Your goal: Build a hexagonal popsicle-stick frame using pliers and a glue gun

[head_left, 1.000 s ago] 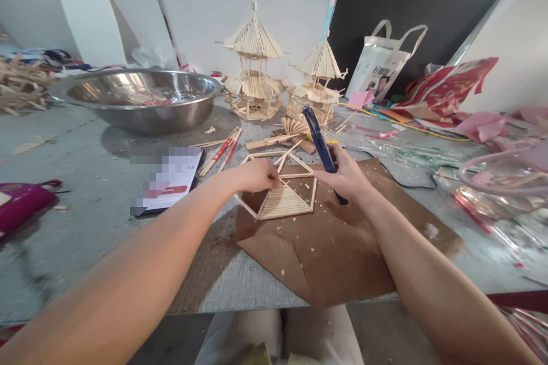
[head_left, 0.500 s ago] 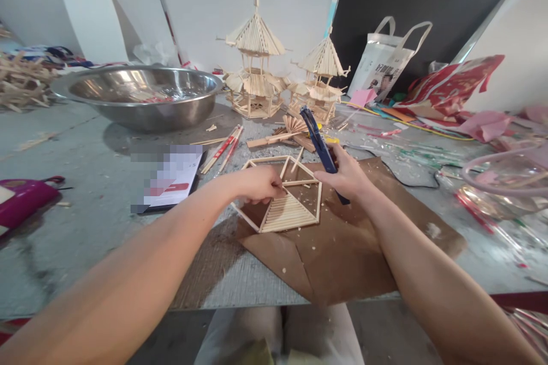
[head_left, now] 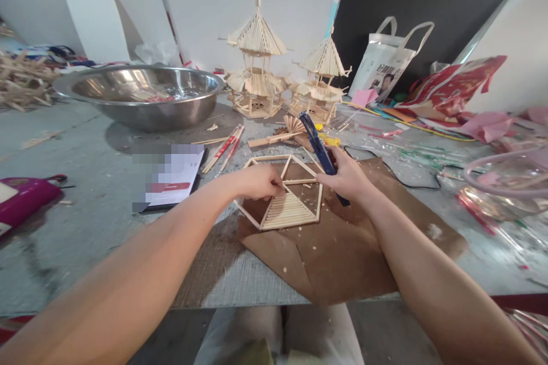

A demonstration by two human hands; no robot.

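The left hand (head_left: 263, 182) has its thumb and fingers pinched together at the narrow upper tip of a triangular slatted panel (head_left: 287, 212); whether a small piece of stick is between the fingertips, I cannot tell. This panel fills the nearest bay of a hexagonal stick frame (head_left: 299, 182), which lies flat partly under the left hand, on a brown sheet (head_left: 351, 262) over the tabletop (head_left: 89, 182). The right hand (head_left: 349, 175), just beside the right corner of the frame, is wrapped around a dark blue hand tool (head_left: 319, 145); its upper end points away from the person, and its lower end comes out below the palm. The exact kind of tool is not clear to me.

For such fine work, in my judgement, a light fingertip pinch is best, because the slats become very short toward the tip and can easily be pushed crooked. Pressure should go straight down, so that the frame does not slide on the sheet. The right hand does well to hold the tool raised and away from the thin sticks, since a knock could loosen a corner. The wood crumbs (head_left: 314, 248) nearer to the person than both hands should not come under the frame, or it may rock.
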